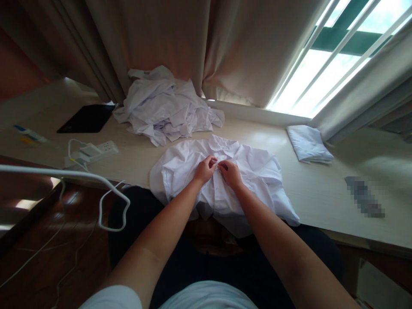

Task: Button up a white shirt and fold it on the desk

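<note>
A white shirt [257, 171] lies spread on the pale table in front of me, its collar toward the window side and its lower part hanging over the near edge. My left hand [206, 168] pinches the shirt's front opening just below the collar. Close beside it, my right hand [229, 171] is closed on the other side of the same opening, the fingertips of both hands nearly touching. The small part between the fingertips is too small to make out.
Behind the shirt is a heap of white clothes [170, 105]. A folded white garment [309, 143] lies at the right, near a blurred item [365, 197]. At the left are a black mat [86, 118], a power strip [104, 149] and a white cable [80, 172] crossing the near edge.
</note>
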Motion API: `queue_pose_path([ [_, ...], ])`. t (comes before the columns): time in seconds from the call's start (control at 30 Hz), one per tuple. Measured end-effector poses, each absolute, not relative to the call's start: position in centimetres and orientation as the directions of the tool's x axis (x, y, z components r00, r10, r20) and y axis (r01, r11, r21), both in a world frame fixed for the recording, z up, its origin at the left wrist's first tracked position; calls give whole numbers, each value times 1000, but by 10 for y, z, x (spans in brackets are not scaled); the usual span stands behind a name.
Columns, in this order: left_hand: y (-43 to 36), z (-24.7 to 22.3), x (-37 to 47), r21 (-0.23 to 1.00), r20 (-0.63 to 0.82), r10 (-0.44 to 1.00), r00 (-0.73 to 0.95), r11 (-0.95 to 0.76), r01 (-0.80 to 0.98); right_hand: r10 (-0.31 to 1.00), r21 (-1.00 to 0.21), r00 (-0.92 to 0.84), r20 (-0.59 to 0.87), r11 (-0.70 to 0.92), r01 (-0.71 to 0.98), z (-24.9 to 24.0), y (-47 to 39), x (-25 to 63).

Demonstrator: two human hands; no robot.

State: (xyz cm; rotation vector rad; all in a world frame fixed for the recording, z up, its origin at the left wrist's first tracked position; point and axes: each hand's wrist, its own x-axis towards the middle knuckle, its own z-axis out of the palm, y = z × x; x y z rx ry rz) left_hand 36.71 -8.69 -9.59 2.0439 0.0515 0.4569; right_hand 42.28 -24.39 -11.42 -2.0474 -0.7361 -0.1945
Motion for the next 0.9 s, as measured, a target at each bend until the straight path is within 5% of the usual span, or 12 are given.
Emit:
queue_pose_path([
  [0.9, -87, -93, 364, 818, 292, 224, 930, -563, -122, 439, -707, 801, 407, -404, 581, -116, -244, 423],
])
